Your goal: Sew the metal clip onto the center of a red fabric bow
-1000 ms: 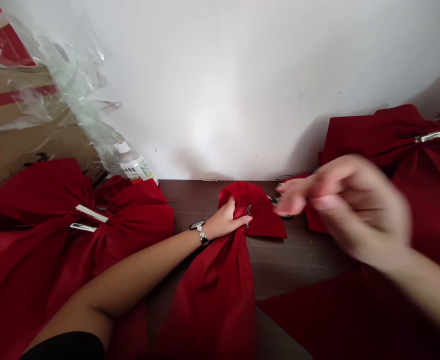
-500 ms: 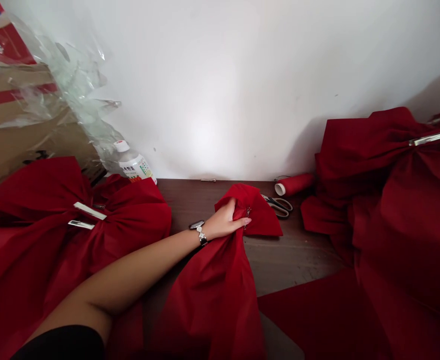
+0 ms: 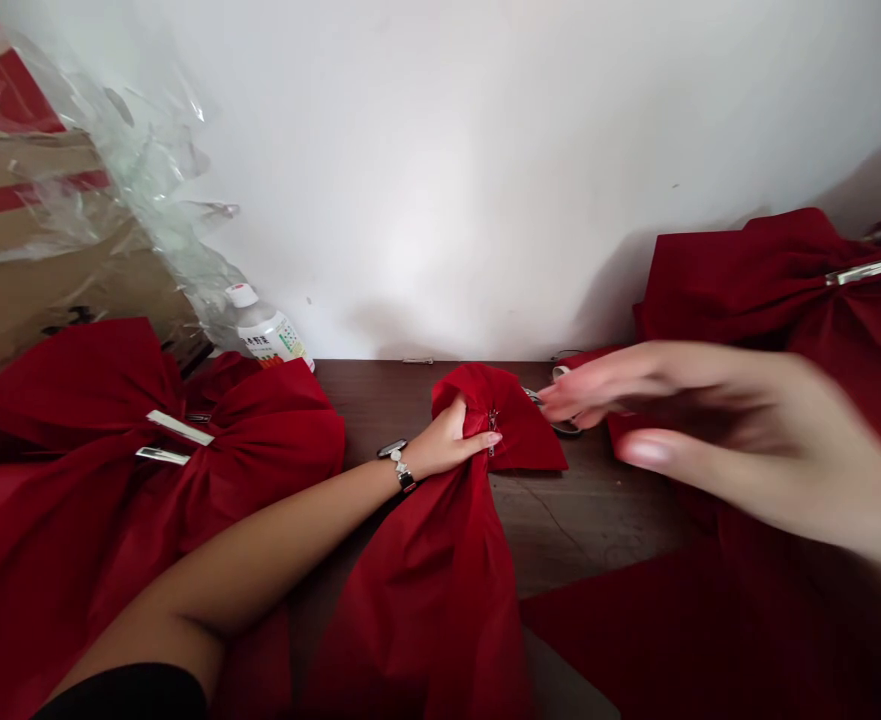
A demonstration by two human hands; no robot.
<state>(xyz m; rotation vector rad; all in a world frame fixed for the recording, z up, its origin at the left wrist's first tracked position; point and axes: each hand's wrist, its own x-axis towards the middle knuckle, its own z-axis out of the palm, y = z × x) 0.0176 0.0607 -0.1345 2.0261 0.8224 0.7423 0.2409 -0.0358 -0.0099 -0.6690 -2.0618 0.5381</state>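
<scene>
My left hand (image 3: 451, 440) is closed around the gathered middle of a red fabric bow (image 3: 410, 570), its thumb beside a small metal clip (image 3: 493, 432). Long tails of the bow hang toward me over the table. My right hand (image 3: 740, 430) is in the air to the right, somewhat blurred, thumb apart from the fingers and nothing visible in it. Its fingertips overlap the scissors (image 3: 569, 428), which are mostly covered. Behind that hand a spool of red thread (image 3: 590, 356) shows only in part.
More red bows with metal clips lie at left (image 3: 275, 410) and right (image 3: 732, 270). A drink bottle (image 3: 267, 330) stands by a cardboard box (image 3: 35, 270) and clear plastic wrap (image 3: 147, 170). A small clip (image 3: 417, 360) rests at the table's back edge, against the white wall (image 3: 425, 180).
My right hand has come into view from the right, over the scissors and thread spool. My left hand keeps its hold on the bow, almost unmoved.
</scene>
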